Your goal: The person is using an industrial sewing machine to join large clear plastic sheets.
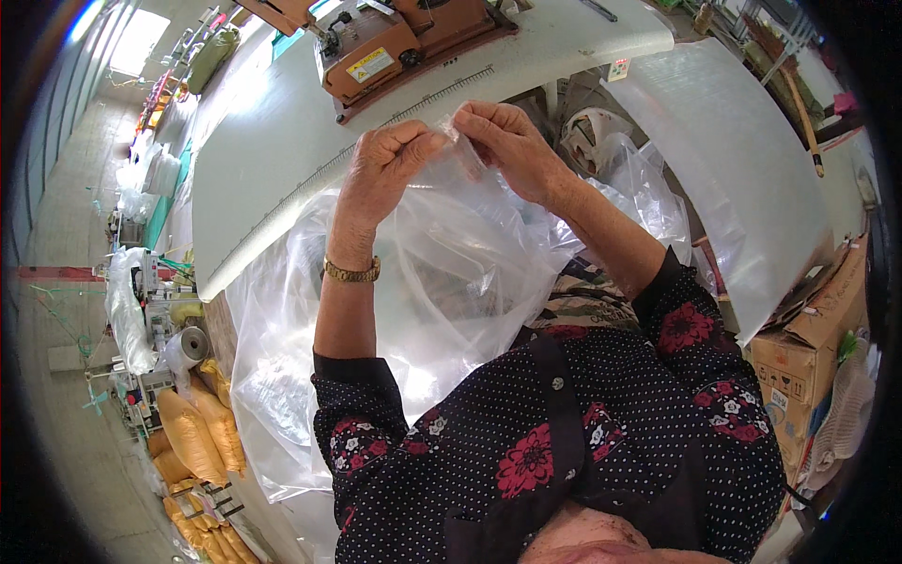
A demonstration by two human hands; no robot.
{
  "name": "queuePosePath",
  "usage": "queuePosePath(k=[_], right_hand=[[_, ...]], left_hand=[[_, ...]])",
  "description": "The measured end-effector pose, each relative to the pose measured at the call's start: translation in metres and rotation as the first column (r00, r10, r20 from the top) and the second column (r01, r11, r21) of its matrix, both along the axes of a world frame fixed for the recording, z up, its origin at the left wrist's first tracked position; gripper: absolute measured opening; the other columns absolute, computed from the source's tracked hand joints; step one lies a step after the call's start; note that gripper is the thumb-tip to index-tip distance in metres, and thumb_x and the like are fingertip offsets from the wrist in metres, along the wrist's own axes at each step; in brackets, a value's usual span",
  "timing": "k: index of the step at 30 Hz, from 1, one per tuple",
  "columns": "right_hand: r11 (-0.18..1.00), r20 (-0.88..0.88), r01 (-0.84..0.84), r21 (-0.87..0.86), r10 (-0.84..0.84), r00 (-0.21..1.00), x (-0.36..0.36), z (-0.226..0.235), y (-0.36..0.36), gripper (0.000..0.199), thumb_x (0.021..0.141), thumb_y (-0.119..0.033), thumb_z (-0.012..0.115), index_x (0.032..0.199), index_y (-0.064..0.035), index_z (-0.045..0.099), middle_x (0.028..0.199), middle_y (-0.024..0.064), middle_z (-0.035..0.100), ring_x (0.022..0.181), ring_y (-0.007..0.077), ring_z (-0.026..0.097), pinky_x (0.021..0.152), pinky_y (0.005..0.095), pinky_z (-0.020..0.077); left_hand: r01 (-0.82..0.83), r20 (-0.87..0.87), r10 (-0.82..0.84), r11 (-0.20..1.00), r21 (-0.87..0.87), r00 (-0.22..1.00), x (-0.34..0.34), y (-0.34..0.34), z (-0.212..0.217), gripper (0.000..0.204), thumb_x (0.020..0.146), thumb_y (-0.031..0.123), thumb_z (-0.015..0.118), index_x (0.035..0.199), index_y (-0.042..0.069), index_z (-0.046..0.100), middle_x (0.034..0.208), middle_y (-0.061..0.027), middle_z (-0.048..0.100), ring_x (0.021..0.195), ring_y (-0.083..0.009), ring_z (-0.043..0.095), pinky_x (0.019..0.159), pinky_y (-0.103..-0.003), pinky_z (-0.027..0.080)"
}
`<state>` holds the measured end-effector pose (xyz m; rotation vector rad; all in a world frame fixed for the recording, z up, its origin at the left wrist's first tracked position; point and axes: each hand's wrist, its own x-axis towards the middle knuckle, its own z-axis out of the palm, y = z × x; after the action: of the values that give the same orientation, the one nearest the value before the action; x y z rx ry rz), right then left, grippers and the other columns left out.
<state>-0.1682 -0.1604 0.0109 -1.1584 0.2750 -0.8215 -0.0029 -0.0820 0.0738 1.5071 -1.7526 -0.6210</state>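
- Left hand (pixel 385 164): fingers curled, thumb and fingertips pinched on the top edge of a clear plastic bag (pixel 451 282). A gold watch (pixel 352 273) sits on that wrist.
- Right hand (pixel 507 141): likewise pinched on the same edge, just beside the left; the two sets of fingertips nearly touch, with a small tuft of film standing up between them.
- Both hands are raised over the near edge of the white table (pixel 272 150); the bag hangs down from them, loose and crumpled, across the lap and over the table's edge.
- Judged step: working the mouth of the bag, either rubbing the two layers apart or gathering the edge. The film is too clear to tell which.
- What the next move seems to call for: a light rolling grip between thumb and finger so the thin layers slide rather than tear, with the rest of the bag left slack.
- On the table just beyond the hands: a brown sewing machine (pixel 395 42) and a ruler strip (pixel 413 111) marked along the table's edge.
- To the right: a broad sheet of plastic film (pixel 742 179), more bagged film beneath it, and a cardboard box (pixel 808 348).
- To the left, on the floor along the aisle: yellow filled sacks (pixel 197 432) and a roll (pixel 191 346) of pale material among other workstations.
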Motion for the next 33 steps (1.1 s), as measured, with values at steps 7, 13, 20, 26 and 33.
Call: queuePosePath(k=[7,13,20,26,33], right_hand=[[0.991,-0.044,-0.044,-0.129,0.039,0.998,-0.005,0.005,-0.006,0.030,0.098,-0.026,0.046,0.081,-0.0048,0.058,0.068,-0.0025,0.053,0.062,0.0055,0.049,0.057,0.0211,0.0411],[0.991,-0.087,-0.044,-0.127,0.033,0.996,-0.007,0.013,-0.008,0.033,0.096,-0.027,0.046,0.077,-0.0026,0.058,0.066,-0.0005,0.053,0.060,0.0075,0.050,0.056,0.0239,0.0436],[0.905,-0.203,0.014,-0.424,-0.110,0.973,-0.008,0.024,-0.016,0.032,0.098,-0.028,0.048,0.076,-0.0043,0.055,0.064,-0.0040,0.046,0.061,0.0052,0.043,0.055,0.0234,0.0367],[0.834,-0.091,0.171,-0.525,-0.254,0.963,-0.001,0.024,-0.016,0.037,0.098,-0.032,0.049,0.076,-0.0032,0.056,0.063,-0.0034,0.048,0.059,0.0063,0.045,0.055,0.0232,0.0382],[0.956,-0.124,-0.058,-0.289,0.023,0.992,-0.003,-0.005,0.009,0.047,0.096,-0.041,0.051,0.071,-0.0016,0.057,0.059,0.0005,0.053,0.056,0.0080,0.050,0.053,0.0258,0.0430]], left_hand=[[0.022,-0.034,-0.022,1.000,0.009,0.999,0.001,0.000,-0.001,0.032,0.093,0.023,0.062,0.074,0.000,0.050,0.063,0.0023,0.036,0.061,-0.0079,0.032,0.051,-0.026,0.031],[0.014,-0.004,-0.014,1.000,0.006,1.000,0.002,0.000,-0.003,0.034,0.092,0.024,0.063,0.073,0.000,0.049,0.064,0.0025,0.035,0.061,-0.0076,0.031,0.051,-0.025,0.030],[0.017,-0.060,-0.017,1.000,-0.004,0.998,0.001,-0.003,-0.002,0.035,0.089,0.024,0.068,0.070,0.001,0.049,0.062,0.0054,0.034,0.059,-0.0060,0.029,0.049,-0.025,0.027],[-0.016,-0.096,0.011,0.999,-0.051,0.995,0.001,-0.006,-0.003,0.029,0.087,0.022,0.071,0.070,0.002,0.058,0.059,0.0069,0.040,0.058,-0.0044,0.032,0.049,-0.024,0.027],[-0.043,-0.115,0.027,0.989,-0.142,0.993,0.004,-0.007,0.000,0.025,0.086,0.019,0.070,0.072,0.001,0.062,0.058,0.0072,0.044,0.056,-0.0035,0.034,0.049,-0.023,0.028]])
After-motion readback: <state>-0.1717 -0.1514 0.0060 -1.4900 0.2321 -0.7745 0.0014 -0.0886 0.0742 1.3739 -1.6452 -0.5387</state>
